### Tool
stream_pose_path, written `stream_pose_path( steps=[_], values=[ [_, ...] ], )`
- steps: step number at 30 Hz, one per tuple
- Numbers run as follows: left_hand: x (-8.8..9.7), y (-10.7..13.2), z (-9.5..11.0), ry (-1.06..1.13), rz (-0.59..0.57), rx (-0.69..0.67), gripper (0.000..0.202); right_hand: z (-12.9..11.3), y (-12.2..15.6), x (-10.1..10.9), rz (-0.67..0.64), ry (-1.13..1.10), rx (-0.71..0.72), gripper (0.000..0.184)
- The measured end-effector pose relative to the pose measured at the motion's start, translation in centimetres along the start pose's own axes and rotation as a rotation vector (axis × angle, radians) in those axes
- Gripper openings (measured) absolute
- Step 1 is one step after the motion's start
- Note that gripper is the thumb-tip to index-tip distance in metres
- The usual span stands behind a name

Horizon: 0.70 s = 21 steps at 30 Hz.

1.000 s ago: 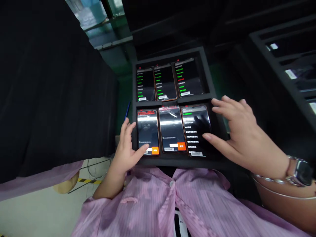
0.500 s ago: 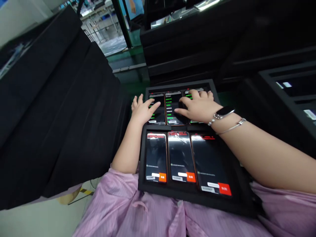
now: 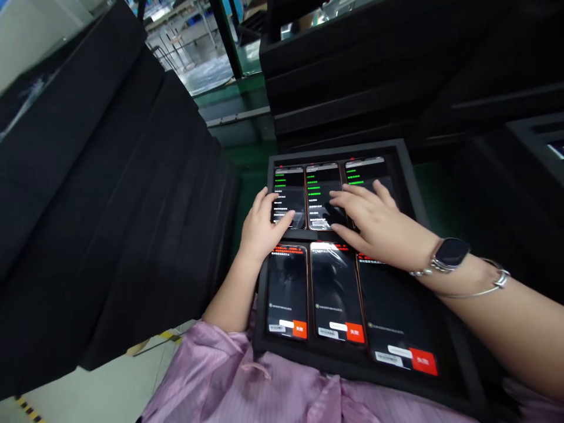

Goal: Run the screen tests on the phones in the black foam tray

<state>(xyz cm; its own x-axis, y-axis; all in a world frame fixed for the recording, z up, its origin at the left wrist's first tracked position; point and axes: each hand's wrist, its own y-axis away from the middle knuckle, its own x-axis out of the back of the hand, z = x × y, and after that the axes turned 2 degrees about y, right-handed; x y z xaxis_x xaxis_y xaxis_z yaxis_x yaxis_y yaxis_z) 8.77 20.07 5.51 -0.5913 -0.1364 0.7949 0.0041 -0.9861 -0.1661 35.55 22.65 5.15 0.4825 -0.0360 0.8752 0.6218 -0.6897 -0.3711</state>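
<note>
Left hand (image 3: pixel 261 232): spread, thumb and fingers over the 11 o'clock phone (image 3: pixel 294 191); contact cannot be told.
Right hand (image 3: pixel 382 224): spread loosely, pinching nothing; lies across the 12 o'clock phone (image 3: pixel 318 188) and 1 o'clock phone (image 3: pixel 369 170), lower toward 5 o'clock than half a second ago.
Upper row: all three seated in the tray (image 3: pixel 411 182); 11 and 12 o'clock lists now run green above white, a changed order.
Lower row: 7 o'clock phone (image 3: pixel 287 282), 6 o'clock phone (image 3: pixel 335 282), 5 o'clock phone (image 3: pixel 396 308); red buttons (image 3: pixel 424 361) unchanged.
Reading: lists probably scrolled; upper row seems the one being worked.
</note>
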Motion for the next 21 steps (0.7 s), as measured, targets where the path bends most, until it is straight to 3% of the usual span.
stream_pose_path(
  steps=[13, 17, 21],
  values=[
    [-0.2, -1.2, 0.8, -0.162, -0.1, 0.055, 0.067, 0.4, -0.4, -1.7, 0.001, 0.021, -0.007, 0.05],
    [-0.1, -0.8, 0.6, -0.169, 0.078, -0.133, 0.061, 0.0, -0.9, -0.8, 0.036, -0.007, 0.074, 0.04],
    [0.1, -0.5, 0.6, -0.164, 0.181, -0.335, 0.026, -0.5, -1.1, 0.1, 0.047, 0.014, 0.212, 0.028]
  ],
)
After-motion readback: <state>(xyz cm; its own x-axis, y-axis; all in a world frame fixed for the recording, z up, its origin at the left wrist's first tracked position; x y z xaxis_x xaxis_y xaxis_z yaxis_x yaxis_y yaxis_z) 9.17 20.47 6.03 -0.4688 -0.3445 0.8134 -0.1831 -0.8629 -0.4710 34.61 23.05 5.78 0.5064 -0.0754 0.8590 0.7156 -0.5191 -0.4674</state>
